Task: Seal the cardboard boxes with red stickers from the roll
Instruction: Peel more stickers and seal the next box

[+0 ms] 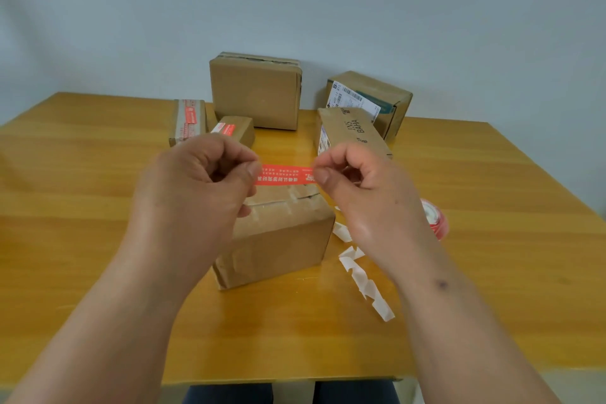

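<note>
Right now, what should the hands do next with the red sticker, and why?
Probably lower the red sticker onto the near box and press it across the top seam. The left hand and right hand pinch its ends, stretched flat just above that box, whose top shows no red sticker yet.

boxes crowd table's far middle, L/R sides open, roll near R

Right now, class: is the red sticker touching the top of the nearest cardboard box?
Cannot tell. The head view shows the red sticker stretched between both hands above the cardboard box; from this angle, neither contact nor a gap shows.
</note>
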{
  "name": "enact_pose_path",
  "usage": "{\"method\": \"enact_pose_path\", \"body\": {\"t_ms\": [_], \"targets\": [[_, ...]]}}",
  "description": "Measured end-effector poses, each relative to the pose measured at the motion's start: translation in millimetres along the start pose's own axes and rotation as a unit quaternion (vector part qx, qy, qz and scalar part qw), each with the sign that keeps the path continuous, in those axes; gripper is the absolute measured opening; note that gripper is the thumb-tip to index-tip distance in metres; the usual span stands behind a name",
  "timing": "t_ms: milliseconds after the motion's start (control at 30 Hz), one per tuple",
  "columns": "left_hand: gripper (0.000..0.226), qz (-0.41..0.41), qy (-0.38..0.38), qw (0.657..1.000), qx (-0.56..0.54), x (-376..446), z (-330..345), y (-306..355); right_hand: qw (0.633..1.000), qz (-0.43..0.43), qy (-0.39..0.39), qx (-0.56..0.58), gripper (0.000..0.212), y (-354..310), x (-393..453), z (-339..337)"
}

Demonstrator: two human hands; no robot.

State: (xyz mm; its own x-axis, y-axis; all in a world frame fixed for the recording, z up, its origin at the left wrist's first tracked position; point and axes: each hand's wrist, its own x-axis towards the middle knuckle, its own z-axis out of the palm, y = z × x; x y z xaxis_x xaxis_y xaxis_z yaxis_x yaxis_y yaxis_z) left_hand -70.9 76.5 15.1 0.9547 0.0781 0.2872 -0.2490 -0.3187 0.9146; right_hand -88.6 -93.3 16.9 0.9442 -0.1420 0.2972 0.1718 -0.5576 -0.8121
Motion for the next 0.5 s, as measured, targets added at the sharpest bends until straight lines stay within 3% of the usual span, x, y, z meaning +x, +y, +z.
{"method": "enact_pose_path", "body": {"t_ms": [200, 500], "targets": [[0.014, -0.058, -0.02, 0.997, 0.055, 12, -12, 1, 0.999, -0.042, -0.028, -0.008, 0.016, -9, 15, 15], [0.009, -0.052, -0.064, 0.993, 0.083, 22, -17, -20, 0.994, 0.006, -0.072, -0.077, 0.013, 1, 27, 22]]}}
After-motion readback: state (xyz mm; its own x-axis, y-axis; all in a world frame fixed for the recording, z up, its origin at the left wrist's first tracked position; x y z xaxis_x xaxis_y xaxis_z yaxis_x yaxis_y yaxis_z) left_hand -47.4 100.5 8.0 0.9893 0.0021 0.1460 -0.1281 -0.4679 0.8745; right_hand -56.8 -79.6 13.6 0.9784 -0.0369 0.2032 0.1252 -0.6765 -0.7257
